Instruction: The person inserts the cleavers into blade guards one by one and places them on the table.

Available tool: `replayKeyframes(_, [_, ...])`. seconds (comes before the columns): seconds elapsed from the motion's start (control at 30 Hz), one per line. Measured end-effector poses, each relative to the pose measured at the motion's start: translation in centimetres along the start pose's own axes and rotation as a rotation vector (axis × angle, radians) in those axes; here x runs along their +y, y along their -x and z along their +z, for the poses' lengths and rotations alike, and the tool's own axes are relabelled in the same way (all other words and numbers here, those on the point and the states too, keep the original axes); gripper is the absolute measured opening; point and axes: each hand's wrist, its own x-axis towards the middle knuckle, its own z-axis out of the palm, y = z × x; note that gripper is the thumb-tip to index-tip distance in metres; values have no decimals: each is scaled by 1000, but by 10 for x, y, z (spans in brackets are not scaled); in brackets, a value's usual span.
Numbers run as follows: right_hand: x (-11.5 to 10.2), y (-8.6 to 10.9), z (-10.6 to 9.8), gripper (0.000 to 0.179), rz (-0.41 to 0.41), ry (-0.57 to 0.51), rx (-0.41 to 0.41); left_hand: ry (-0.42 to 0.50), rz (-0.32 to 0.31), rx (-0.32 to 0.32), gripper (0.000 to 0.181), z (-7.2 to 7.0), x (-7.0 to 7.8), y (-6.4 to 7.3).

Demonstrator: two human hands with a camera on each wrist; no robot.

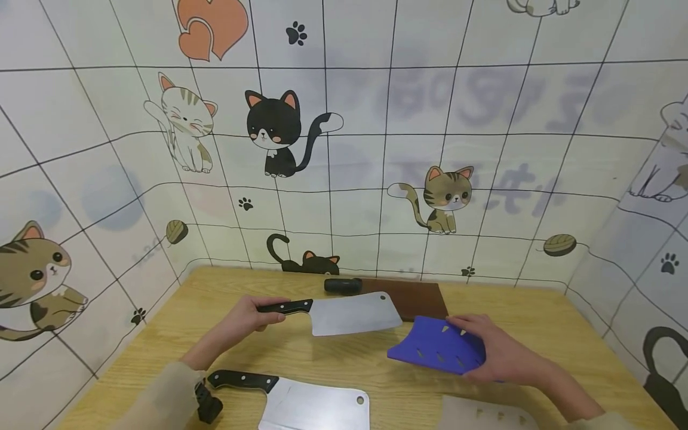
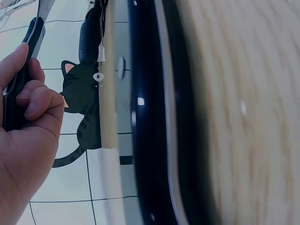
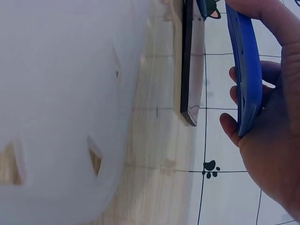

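Note:
My left hand grips the black riveted handle of a cleaver, whose broad blade points right above the table. In the left wrist view the curled fingers wrap that handle. A blue plastic piece with small slots and a curved edge is in my right hand, tilted, to the right of the blade tip and apart from it. Thumb and fingers pinch its edges in the right wrist view. Near the front lies a second cleaver, handle to the left. At front right is a whitish slotted piece, partly out of frame.
At the back of the wooden table lies another black-handled cleaver with a brown-looking blade, partly behind the held one. A cat-printed tiled wall covering rises behind the table. A dark strap-like thing is at the right edge.

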Motion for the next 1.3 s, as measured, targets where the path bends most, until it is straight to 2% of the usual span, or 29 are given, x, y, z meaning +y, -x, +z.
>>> replayKeyframes(0.3, [-11, -8, 6, 94, -4, -49, -32, 38, 3, 3, 43, 3, 0, -3])
replayKeyframes(0.5, [-11, -10, 10, 94, -22, -64, -28, 37, 5, -1, 44, 3, -2, -3])
replayKeyframes(0.8, [-10, -11, 14, 94, -32, -40, -2, 56, 45, -19, 44, 3, -5, -1])
replayKeyframes(1.07, [-12, -13, 15, 94, -19, -58, 15, 61, 15, -6, 43, 5, -4, 0])
replayKeyframes(1.3, [-11, -16, 12, 95, 9, -66, 23, 87, 31, -53, 46, 7, -2, -1])
